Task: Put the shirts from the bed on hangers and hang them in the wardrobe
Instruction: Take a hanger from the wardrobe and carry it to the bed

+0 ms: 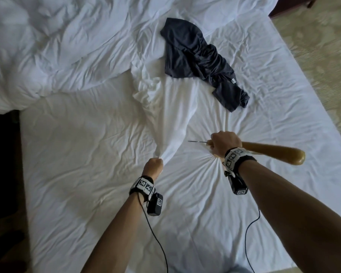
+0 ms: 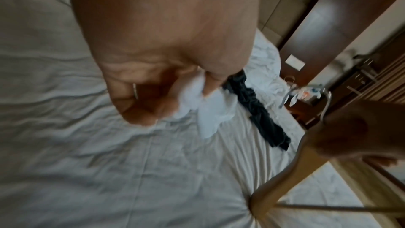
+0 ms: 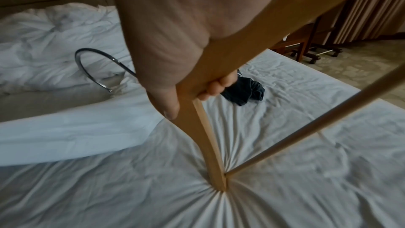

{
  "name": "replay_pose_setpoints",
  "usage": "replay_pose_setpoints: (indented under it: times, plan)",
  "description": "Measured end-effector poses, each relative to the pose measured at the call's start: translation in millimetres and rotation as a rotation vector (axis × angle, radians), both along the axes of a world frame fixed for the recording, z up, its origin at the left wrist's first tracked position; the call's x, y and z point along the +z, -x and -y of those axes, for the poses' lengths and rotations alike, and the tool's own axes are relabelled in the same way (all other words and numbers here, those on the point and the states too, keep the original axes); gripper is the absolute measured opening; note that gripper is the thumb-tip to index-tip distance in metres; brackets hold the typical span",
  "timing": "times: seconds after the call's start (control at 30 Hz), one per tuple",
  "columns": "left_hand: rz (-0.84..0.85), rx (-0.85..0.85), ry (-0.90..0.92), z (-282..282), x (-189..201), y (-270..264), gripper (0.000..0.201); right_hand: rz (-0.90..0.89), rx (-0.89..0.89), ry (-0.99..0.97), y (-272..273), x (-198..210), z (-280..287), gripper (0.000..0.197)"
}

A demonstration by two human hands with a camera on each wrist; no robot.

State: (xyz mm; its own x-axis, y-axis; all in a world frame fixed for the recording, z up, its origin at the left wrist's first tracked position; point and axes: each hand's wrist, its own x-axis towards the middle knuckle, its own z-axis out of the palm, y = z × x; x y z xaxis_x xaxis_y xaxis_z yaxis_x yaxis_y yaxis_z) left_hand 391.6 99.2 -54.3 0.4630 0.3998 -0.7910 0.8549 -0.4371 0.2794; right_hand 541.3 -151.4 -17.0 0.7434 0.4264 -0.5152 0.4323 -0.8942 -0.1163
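A white shirt (image 1: 165,115) lies stretched across the white bed (image 1: 87,184). My left hand (image 1: 154,165) grips its near end in a fist, and the bunched white cloth (image 2: 197,96) shows between the curled fingers. My right hand (image 1: 223,143) grips a wooden hanger (image 1: 274,152) near its middle. One end of the hanger (image 3: 221,185) presses into the sheet, and its metal hook (image 3: 87,65) points left. A dark navy shirt (image 1: 197,58) lies crumpled farther back on the bed, also seen as a dark shirt (image 3: 245,91) past my right fingers.
A rumpled white duvet (image 1: 57,46) covers the far left of the bed. Patterned carpet (image 1: 323,56) runs along the bed's right edge. A dark gap (image 1: 2,174) borders the left side. Chairs and a wheeled stand (image 3: 313,48) sit on the floor at the right.
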Motion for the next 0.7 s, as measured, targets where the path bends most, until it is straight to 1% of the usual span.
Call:
replay_pose_setpoints:
  times: [0.07,0.13,0.2,0.27,0.3,0.37,0.43,0.5,0.57,0.63,0.7]
  plan:
    - [0.067,0.095,0.009,5.3,21.7,10.2,0.055,-0.032,-0.039,0.001,17.3,4.2,7.7,0.032]
    - [0.121,0.137,-0.026,8.1,34.6,19.3,0.057,-0.111,-0.111,0.012,36.2,7.1,13.7,0.023]
    - [0.181,0.138,-0.071,16.0,57.7,23.6,0.049,-0.238,-0.25,-0.031,56.1,11.1,19.5,0.025]
    - [0.299,0.153,-0.078,29.1,91.6,24.2,0.03,-0.382,-0.473,-0.16,75.5,15.2,26.9,0.02]
    - [0.362,0.169,-0.068,35.7,110.6,24.8,0.021,-0.422,-0.57,-0.221,84.9,16.6,31.0,0.02]
    - [0.467,0.216,-0.036,47.6,147.9,28.3,0.012,-0.459,-0.74,-0.335,102.6,17.3,40.6,0.031]
    - [0.556,0.275,0.014,59.0,184.5,34.9,0.009,-0.471,-0.9,-0.495,121.1,20.8,48.1,0.042]
    - [0.666,0.41,0.146,69.9,222.5,43.8,0.009,-0.453,-1.013,-0.652,138.1,28.1,53.4,0.046]
    - [0.762,0.554,0.35,81.0,262.0,54.2,0.015,-0.436,-1.081,-0.811,155.2,38.6,56.7,0.048]
    - [0.821,0.621,0.537,90.4,299.3,65.5,0.02,-0.404,-1.109,-0.951,169.9,52.2,60.4,0.048]
    - [0.861,0.661,0.652,98.2,332.8,75.5,0.026,-0.379,-1.116,-1.085,185.7,72.5,65.0,0.049]
